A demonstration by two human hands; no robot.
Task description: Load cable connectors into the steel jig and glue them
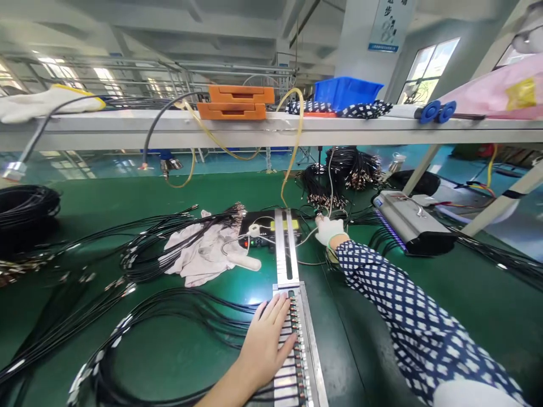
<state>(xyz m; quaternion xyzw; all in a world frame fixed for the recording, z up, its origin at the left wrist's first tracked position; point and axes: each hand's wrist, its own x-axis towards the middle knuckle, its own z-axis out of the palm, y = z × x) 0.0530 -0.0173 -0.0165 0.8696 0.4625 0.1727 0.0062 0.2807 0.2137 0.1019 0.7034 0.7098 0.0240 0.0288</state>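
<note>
Left hand (266, 342) on metal fixture (313, 353), green tabletop (169, 356), windows (431, 63) beyond

- Worktop (169, 353): deep green.
- Cables (186, 295): black, with white tags (124, 323).
- Slotted strip (280, 254): silver.
- Glove on the right hand (328, 229): white.
- Right sleeve (407, 305): navy, patterned all over with small white diamond-like figures.
- Cloth (197, 249): pale pinkish beige.
- Control box (268, 221): black, with a yellow label and small red and green lights.
- Lamp housing (409, 217): silver-grey, black at the near end, edged by a violet glow.
- Shelf (169, 133): off-white.
- Stacked cases (237, 104): orange.
- Bin (348, 93): bright blue.
- Hose (300, 127): yellow.
- Sheet (479, 93): pink, with a yellow patch.
- Floor (220, 165): blue-green.
</note>
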